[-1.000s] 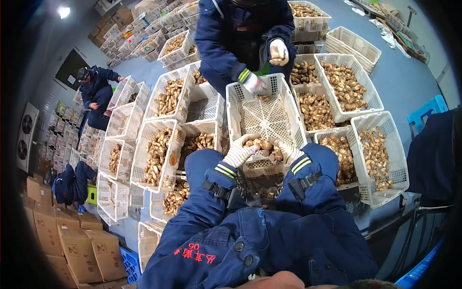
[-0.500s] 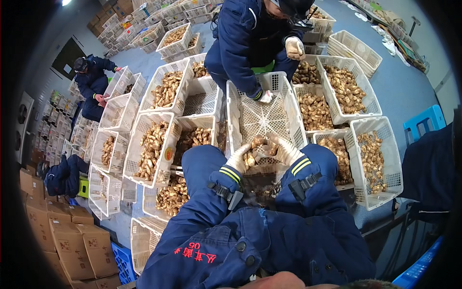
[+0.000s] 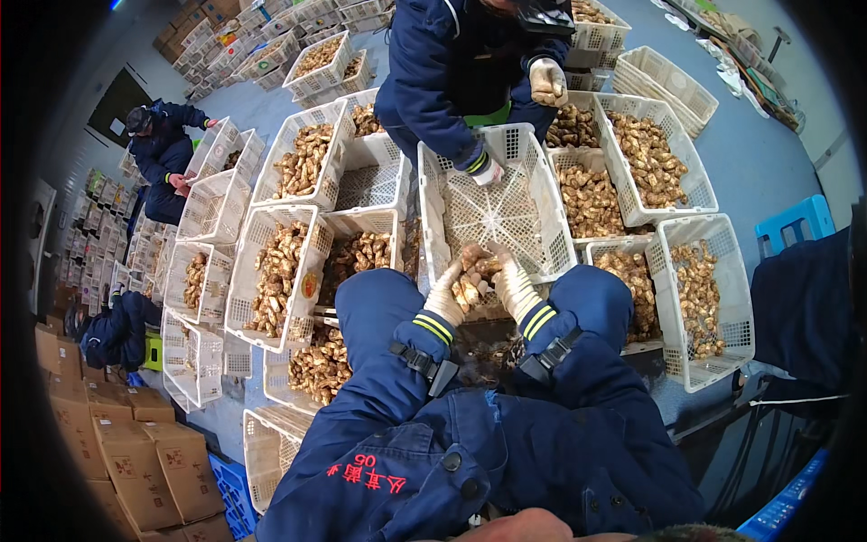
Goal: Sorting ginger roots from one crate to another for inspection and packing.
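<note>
Both of my hands wear pale gloves and are close together over the near end of a white plastic crate [image 3: 492, 217]. Several plump brown-and-cream mushrooms [image 3: 469, 287] are cupped in my left hand [image 3: 443, 300], its fingers curled round them. My right hand [image 3: 517, 291] is closed at the fingertips against a mushroom [image 3: 489, 267] at the right of that bunch; the fingers partly hide it. Across from me, a co-worker's gloved hand [image 3: 489, 172] reaches into the same crate, whose latticed bottom shows. The co-worker's other gloved hand [image 3: 548, 83] is raised and curled.
Crates of mushrooms flank me: one at the left [image 3: 278, 275], one at the right [image 3: 695, 303]. Nested crates [image 3: 666, 88] stand at the far right, near a blue stool [image 3: 797, 228]. Two other people [image 3: 165, 154] work at the left, above brown cartons [image 3: 140, 461].
My hands have come closer together, and the right has moved left to the mushrooms. The co-worker's hand in the crate has lifted slightly. The whole view has shifted a little.
</note>
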`<state>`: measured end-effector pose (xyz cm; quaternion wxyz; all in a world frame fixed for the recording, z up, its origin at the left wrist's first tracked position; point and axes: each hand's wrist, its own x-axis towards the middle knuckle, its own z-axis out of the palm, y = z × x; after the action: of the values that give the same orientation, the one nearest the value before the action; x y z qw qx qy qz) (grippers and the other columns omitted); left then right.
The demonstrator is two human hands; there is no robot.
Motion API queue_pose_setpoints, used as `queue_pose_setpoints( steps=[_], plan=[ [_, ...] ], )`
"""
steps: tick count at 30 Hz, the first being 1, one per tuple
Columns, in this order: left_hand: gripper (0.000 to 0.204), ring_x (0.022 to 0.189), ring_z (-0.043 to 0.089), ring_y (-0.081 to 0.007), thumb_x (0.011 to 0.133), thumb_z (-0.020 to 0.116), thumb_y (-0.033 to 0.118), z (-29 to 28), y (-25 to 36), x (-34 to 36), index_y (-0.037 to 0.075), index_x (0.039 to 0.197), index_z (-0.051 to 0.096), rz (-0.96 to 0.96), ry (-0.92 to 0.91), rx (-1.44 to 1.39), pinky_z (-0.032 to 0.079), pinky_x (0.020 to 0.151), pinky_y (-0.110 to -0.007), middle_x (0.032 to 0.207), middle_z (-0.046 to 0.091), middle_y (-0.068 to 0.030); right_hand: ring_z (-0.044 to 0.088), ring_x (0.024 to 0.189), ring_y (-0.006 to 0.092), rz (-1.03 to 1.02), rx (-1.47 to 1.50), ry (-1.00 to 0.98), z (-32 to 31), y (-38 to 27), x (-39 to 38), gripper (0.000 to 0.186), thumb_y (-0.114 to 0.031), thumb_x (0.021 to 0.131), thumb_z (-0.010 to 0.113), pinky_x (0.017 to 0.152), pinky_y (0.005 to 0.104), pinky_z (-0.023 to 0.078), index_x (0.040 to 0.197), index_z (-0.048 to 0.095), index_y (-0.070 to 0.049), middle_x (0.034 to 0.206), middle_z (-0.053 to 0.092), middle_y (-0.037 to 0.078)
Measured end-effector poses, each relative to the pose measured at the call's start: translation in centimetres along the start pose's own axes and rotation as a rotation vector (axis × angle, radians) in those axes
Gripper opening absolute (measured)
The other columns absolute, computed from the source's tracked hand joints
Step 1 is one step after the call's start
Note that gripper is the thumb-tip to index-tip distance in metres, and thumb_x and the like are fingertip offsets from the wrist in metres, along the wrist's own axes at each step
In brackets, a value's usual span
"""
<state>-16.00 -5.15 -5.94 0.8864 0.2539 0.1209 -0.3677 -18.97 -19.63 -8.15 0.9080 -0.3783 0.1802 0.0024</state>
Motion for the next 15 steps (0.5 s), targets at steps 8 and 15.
queue_pose_setpoints(
  steps=[8,15],
  plan=[
    [0.03,0.087,0.064,-0.0261,0.089,0.056,0.023,-2.2,1.0,1.3,0.003,0.112,0.055,0.107,0.133,-0.148,0.055,0.078,-0.039,0.099,0.064,-0.0123,0.056,0.088,0.0138,-0.165,-0.593,-0.162,-0.5,-0.2,-1.0,0.041,-0.026,0.089,0.061,0.082,0.0266,0.047,0.121,0.053,-0.002,0.103,0.063,0.005],
    [0.03,0.086,0.062,-0.0235,0.089,0.058,0.022,-0.7,0.7,0.9,0.005,0.114,0.055,0.111,0.148,-0.076,0.055,0.076,-0.039,0.099,0.061,-0.0083,0.059,0.084,0.0146,-0.264,-0.931,-0.147,-1.1,-0.8,-1.0,0.047,-0.034,0.087,0.063,0.078,0.0294,0.048,0.119,0.055,-0.001,0.096,0.066,0.011]
  ],
)
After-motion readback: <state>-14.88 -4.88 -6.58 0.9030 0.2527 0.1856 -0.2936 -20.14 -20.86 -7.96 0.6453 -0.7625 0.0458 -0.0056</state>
